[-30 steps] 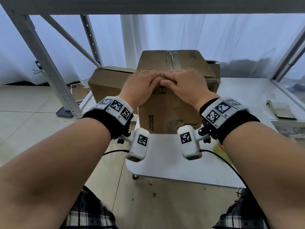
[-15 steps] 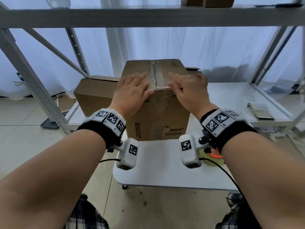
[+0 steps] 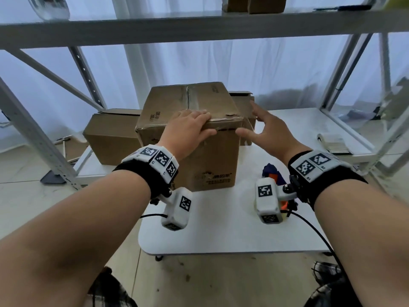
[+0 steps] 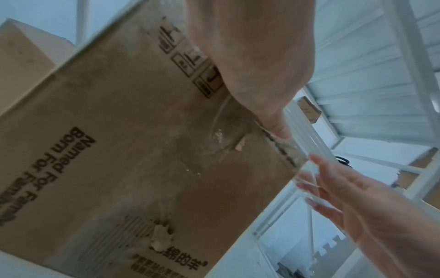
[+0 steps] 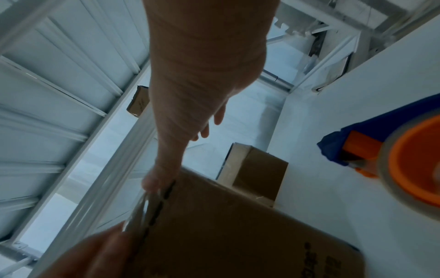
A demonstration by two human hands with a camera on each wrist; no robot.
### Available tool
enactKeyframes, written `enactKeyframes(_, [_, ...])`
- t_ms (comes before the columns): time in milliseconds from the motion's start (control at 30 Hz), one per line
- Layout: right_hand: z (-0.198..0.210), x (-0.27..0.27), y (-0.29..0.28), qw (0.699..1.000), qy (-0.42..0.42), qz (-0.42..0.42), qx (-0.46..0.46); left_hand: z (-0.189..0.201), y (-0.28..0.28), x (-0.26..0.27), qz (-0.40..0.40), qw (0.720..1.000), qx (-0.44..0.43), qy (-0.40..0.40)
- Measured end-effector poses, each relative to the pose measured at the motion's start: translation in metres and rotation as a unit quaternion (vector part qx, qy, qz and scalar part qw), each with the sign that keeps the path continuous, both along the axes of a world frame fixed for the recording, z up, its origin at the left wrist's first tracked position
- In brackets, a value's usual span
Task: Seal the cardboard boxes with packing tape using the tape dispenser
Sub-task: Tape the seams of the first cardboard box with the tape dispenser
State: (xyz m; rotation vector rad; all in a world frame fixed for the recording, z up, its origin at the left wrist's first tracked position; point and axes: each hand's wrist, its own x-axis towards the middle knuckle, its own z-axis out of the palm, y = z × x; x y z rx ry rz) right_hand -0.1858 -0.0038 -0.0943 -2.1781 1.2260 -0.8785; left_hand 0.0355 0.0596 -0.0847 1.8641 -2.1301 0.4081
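Note:
A tall cardboard box (image 3: pixel 205 156) stands on the white table, with clear tape along its top seam and over the front edge. My left hand (image 3: pixel 194 125) lies flat on the top front edge, fingers straight over the tape and thumb on the front face; the left wrist view shows it (image 4: pixel 257 56) pressing the box (image 4: pixel 142 150). My right hand (image 3: pixel 254 124) is spread open at the box's front right corner. Its thumb touches the corner edge in the right wrist view (image 5: pixel 152 180). The blue and orange tape dispenser (image 3: pixel 271 171) (image 5: pixel 404 159) lies on the table under my right wrist.
A lower cardboard box (image 3: pixel 110 138) sits to the left and another (image 3: pixel 243 103) behind on the right. A metal shelf beam (image 3: pixel 199 27) crosses overhead, with slanted struts at both sides. Flat folded material (image 3: pixel 334 142) lies at the right on the table (image 3: pixel 221 229).
Both hands lay flat on the box top beside the seam. The left hand has slid to the front edge over the seam; the right hand has come off the top to the right corner.

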Motion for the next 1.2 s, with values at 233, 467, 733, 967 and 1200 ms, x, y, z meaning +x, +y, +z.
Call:
enactKeyframes(233, [-0.019,-0.005,-0.006,0.996,0.08,0.005,0.038,0.005,-0.017,-0.022,-0.023,0.999,0.02,0.024])
enactKeyframes(467, [-0.03,0.004,-0.011,0.997,0.066,-0.025,0.013,-0.001,-0.019,-0.02,-0.025,0.999,-0.005,0.039])
enactKeyframes(733, [-0.02,-0.003,-0.01,0.98,0.091,-0.15,-0.098,-0.002,-0.022,-0.017,-0.04,0.997,-0.01,0.067])
enactKeyframes(967, [-0.018,-0.014,-0.015,0.896,0.233,-0.186,-0.328,-0.002,-0.023,-0.024,-0.048,0.998,-0.005,0.036])
enactKeyframes(1200, [-0.02,-0.019,-0.01,0.883,0.32,-0.148,-0.311,0.004,-0.024,-0.034,-0.035,0.998,0.021,-0.047])
